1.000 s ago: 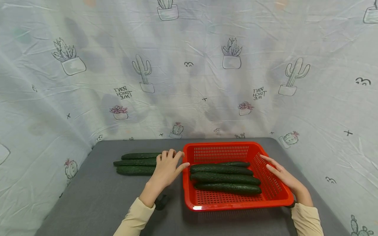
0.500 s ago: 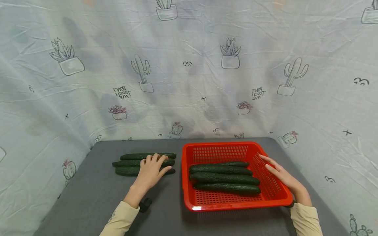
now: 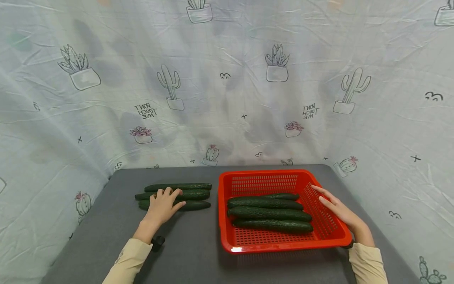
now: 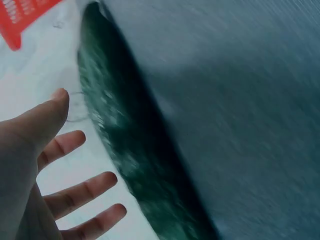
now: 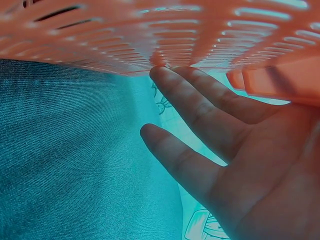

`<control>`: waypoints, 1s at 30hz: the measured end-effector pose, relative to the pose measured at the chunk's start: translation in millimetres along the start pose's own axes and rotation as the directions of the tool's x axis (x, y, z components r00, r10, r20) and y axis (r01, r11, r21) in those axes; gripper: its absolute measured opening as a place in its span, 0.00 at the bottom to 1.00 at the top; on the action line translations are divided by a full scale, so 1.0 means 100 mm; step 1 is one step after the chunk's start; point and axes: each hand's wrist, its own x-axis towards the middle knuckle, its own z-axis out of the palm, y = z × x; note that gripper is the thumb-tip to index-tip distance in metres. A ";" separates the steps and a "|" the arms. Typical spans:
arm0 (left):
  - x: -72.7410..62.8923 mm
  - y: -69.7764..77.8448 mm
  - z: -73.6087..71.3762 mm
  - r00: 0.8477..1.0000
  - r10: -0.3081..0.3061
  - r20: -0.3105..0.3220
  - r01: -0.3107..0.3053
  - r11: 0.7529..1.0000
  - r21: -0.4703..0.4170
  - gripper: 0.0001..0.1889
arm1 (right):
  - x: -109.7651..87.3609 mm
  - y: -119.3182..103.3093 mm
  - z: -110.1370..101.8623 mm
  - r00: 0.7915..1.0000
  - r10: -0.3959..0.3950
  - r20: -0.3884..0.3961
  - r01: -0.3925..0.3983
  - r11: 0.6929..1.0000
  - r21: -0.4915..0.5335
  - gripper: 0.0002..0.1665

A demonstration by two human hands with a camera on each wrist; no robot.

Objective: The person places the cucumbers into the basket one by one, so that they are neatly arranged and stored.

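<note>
Three dark green cucumbers point(image 3: 193, 194) lie side by side on the left of the table. My left hand point(image 3: 160, 207) is over them, fingers spread and slightly bent, nothing held. In the left wrist view its thumb and fingertips stand just beside a cucumber point(image 4: 125, 135). A red perforated plastic basket point(image 3: 269, 248) stands to the right, with several more cucumbers point(image 3: 271, 213) lying lengthwise inside. Against the basket's right side is my right hand point(image 3: 338, 211). In the right wrist view its extended fingers point(image 5: 195, 115) reach along the outer slotted wall, fingertips right at it.
A grey table point(image 3: 106, 232) carries everything. Behind and along both sides hangs a pale curtain point(image 3: 220, 98) printed with cacti. A black band point(image 3: 157, 242) sits on the left wrist.
My left hand has moved left from the basket's left rim to above the three cucumbers on the table. The right hand and the basket have stayed in place.
</note>
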 end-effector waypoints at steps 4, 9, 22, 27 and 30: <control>-0.02 -0.11 0.02 1.000 -0.005 0.019 0.005 1.000 0.023 0.19 | 0.00 -0.02 0.00 1.000 0.011 0.010 -0.012 0.999 0.037 0.28; -0.03 -0.19 0.02 0.999 -0.011 0.040 0.010 1.000 0.022 0.18 | -0.01 -0.04 0.00 1.000 0.023 0.003 -0.023 0.999 0.026 0.28; -0.07 -0.25 0.12 1.000 0.028 0.008 -0.028 1.000 -0.008 0.19 | -0.02 -0.03 -0.01 1.000 0.013 0.007 -0.013 1.000 0.015 0.29; -0.08 -0.25 0.13 0.999 0.032 -0.008 -0.032 0.999 -0.006 0.19 | -0.01 -0.02 0.00 1.000 0.000 0.010 0.000 1.000 0.005 0.28; -0.09 -0.25 0.14 0.999 0.040 -0.020 -0.040 0.999 0.011 0.19 | -0.01 -0.01 0.00 1.000 -0.014 0.007 0.014 1.000 -0.018 0.28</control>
